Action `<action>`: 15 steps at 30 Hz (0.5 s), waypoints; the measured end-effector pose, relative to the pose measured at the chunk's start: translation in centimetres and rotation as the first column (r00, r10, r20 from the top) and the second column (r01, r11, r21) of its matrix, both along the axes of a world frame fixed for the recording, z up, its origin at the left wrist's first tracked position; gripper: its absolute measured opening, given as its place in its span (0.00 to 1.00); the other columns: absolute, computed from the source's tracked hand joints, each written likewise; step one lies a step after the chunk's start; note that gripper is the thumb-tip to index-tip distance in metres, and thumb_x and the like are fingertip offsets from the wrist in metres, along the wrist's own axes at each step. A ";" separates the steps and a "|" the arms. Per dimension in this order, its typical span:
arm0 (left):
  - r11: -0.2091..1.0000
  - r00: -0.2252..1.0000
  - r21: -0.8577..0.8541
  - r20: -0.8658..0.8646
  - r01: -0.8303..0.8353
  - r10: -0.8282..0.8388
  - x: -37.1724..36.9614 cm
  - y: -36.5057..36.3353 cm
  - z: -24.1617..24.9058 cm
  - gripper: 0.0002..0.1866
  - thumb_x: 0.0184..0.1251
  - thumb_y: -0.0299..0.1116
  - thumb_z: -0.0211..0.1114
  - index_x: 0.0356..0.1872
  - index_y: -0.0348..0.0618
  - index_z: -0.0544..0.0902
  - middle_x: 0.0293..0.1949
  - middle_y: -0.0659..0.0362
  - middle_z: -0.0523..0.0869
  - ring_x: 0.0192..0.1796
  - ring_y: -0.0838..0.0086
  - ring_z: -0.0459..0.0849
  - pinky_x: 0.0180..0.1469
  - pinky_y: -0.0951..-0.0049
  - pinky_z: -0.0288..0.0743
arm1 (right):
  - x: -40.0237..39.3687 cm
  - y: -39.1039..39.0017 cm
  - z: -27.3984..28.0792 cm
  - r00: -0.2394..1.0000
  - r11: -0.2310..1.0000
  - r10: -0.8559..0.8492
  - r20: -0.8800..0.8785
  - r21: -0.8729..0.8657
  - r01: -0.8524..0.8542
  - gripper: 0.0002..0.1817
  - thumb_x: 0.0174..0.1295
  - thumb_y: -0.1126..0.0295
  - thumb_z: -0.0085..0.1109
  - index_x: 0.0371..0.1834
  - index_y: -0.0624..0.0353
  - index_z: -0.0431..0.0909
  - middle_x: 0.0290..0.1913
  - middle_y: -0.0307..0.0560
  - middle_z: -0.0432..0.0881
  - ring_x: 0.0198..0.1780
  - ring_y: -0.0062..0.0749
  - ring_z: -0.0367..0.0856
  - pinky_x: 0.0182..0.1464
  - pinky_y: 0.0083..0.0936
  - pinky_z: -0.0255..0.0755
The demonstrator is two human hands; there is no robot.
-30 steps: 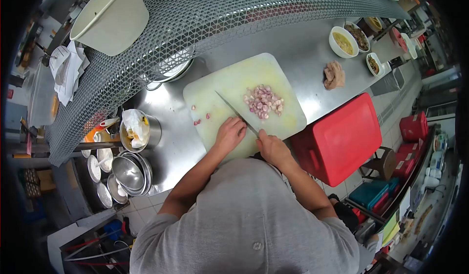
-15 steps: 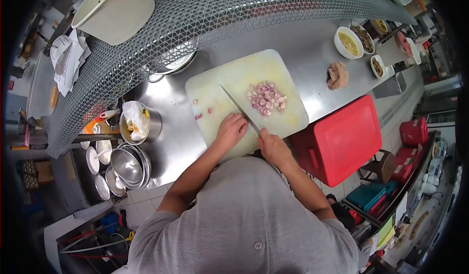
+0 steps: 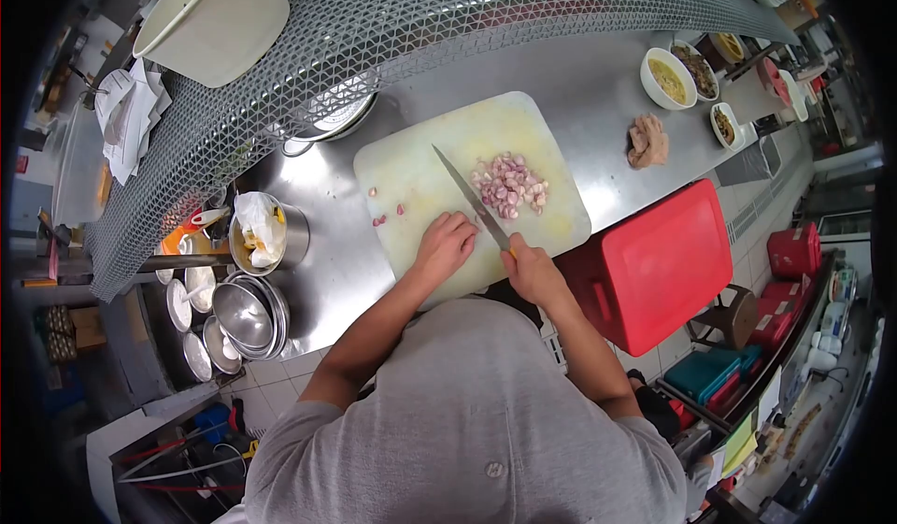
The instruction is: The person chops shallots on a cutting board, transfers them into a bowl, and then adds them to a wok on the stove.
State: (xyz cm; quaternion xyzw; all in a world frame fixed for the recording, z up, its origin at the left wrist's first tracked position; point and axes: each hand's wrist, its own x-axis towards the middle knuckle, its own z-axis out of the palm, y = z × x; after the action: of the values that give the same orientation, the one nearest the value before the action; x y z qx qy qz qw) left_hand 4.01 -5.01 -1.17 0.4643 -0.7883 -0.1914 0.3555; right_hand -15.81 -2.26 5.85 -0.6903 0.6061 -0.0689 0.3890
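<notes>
A kitchen knife is gripped by its handle in my right hand, its blade slanting up and left over the white cutting board. My left hand rests on the lower part of the board with its fingers curled together, left of the blade. What those fingers hold is too small to make out. A heap of peeled pinkish shallots lies on the board, just right of the blade. A few small purple scraps are at the board's left side.
A red lidded bin stands by the counter edge at right. A crumpled cloth and white food bowls are on the counter's right. At left are a metal pot and stacked steel bowls. A mesh-covered shelf crosses above.
The knife has shifted right, away from my left fingers and nearer the shallot heap. My right hand has moved slightly right with it; my left hand stays nearly in place.
</notes>
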 end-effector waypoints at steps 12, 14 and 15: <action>0.724 0.714 0.146 -0.121 -0.675 0.690 11.8 -1.5 0.2 0.12 0.62 0.21 0.64 0.47 0.39 0.84 0.45 0.51 0.81 0.44 0.57 0.80 0.49 0.61 0.77 | -1.0 1.0 -2.5 0.996 0.996 0.065 0.055 -0.059 -0.062 0.14 0.72 0.64 0.51 0.48 0.64 0.65 0.33 0.74 0.81 0.40 0.74 0.79 0.44 0.61 0.70; 0.808 0.828 0.206 0.017 -0.552 0.561 12.7 -2.3 0.1 0.11 0.62 0.20 0.63 0.46 0.38 0.84 0.46 0.50 0.81 0.45 0.54 0.80 0.50 0.60 0.77 | -0.9 0.8 -2.0 1.000 0.996 0.022 -0.011 -0.092 -0.023 0.14 0.71 0.64 0.52 0.47 0.64 0.65 0.33 0.74 0.81 0.40 0.74 0.79 0.44 0.61 0.70; 0.853 0.867 0.170 0.009 -0.493 0.499 12.8 -2.8 -0.3 0.10 0.62 0.20 0.63 0.44 0.38 0.84 0.44 0.50 0.82 0.46 0.53 0.81 0.50 0.59 0.77 | -0.8 0.5 -1.8 1.000 0.995 0.029 -0.012 -0.099 -0.030 0.14 0.71 0.64 0.52 0.47 0.64 0.65 0.33 0.74 0.81 0.40 0.74 0.79 0.44 0.61 0.70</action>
State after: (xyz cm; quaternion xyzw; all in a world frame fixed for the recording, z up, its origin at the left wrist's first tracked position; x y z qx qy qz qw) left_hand 16.81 -7.85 -1.50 0.6763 -0.6168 -0.1669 0.3664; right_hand -16.57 -1.72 4.04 -0.7179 0.5937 -0.0895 0.3523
